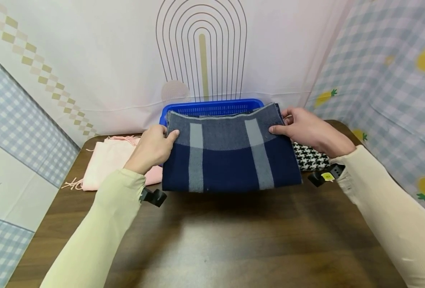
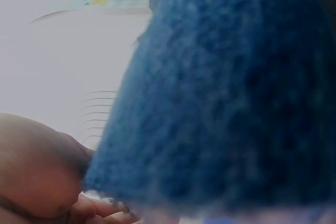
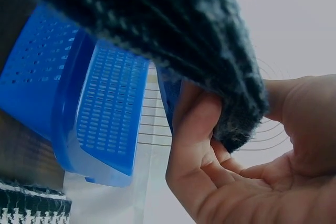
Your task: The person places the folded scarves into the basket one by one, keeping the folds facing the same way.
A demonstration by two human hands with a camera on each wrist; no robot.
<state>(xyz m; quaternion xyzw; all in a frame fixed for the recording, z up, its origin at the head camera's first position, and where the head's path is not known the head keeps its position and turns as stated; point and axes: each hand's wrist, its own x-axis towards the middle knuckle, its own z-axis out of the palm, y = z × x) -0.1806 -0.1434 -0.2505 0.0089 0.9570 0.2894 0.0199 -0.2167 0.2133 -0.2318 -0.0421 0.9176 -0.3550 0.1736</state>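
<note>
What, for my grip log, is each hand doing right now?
Left hand: closed, pinching the blue cloth near one top corner.
Right hand: closed, pinching the same cloth near the other.

Basket [image 1: 212, 103] on tbl [image 1: 205, 248]. 1st cloth [image 1: 106, 164] L of basket, 2nd cloth [image 1: 307, 157] R of it, 3rd cloth [image 1: 230, 168] in front, hiding pt of basket in head cam; backdrop [image 1: 122, 60] behind basket.

The folded cloth [image 1: 230, 170] is navy with grey bands. It hangs raised, partly hiding the blue basket [image 1: 212, 103].
</note>
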